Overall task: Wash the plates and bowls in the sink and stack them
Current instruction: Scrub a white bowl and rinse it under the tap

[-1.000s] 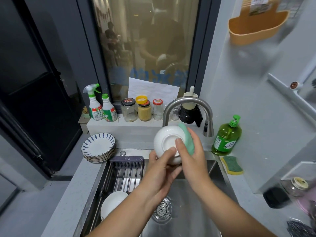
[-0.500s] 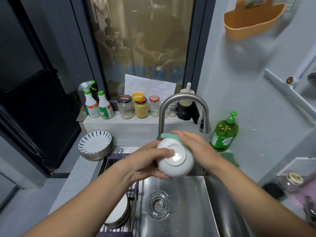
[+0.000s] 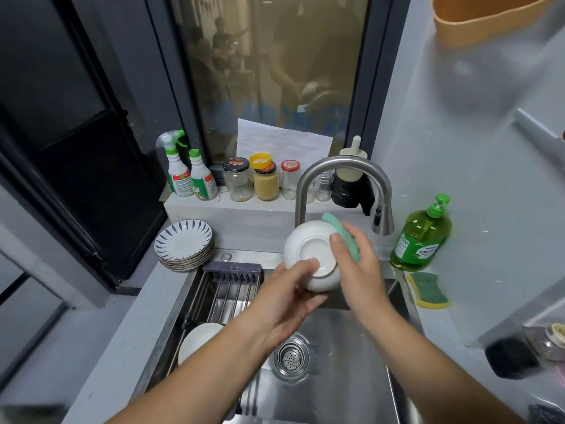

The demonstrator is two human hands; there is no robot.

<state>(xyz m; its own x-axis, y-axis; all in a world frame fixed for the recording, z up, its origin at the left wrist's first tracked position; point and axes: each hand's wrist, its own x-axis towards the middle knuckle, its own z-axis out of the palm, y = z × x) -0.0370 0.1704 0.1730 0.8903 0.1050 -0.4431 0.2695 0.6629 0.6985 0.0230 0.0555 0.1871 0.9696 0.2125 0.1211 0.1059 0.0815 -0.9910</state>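
Above the steel sink point(image 3: 345, 390) I hold a white bowl point(image 3: 308, 249) with its underside facing me. My left hand point(image 3: 290, 298) grips its lower edge, the thumb on the foot ring. My right hand point(image 3: 354, 264) holds a teal sponge point(image 3: 344, 235) against the bowl's right side. A stack of blue-patterned plates point(image 3: 183, 244) sits on the counter at the left. White dishes point(image 3: 198, 339) rest on the rack point(image 3: 226, 292) over the sink's left half.
A curved steel faucet point(image 3: 342, 191) rises behind the bowl. Green dish soap point(image 3: 423, 237) and a yellow-green scrub pad point(image 3: 428, 290) are on the right counter. Spray bottles point(image 3: 186, 169) and jars point(image 3: 263, 180) line the window ledge.
The bowl has turned in my hands, and the sponge moved from its top to its right side. My view shifted slightly downward.
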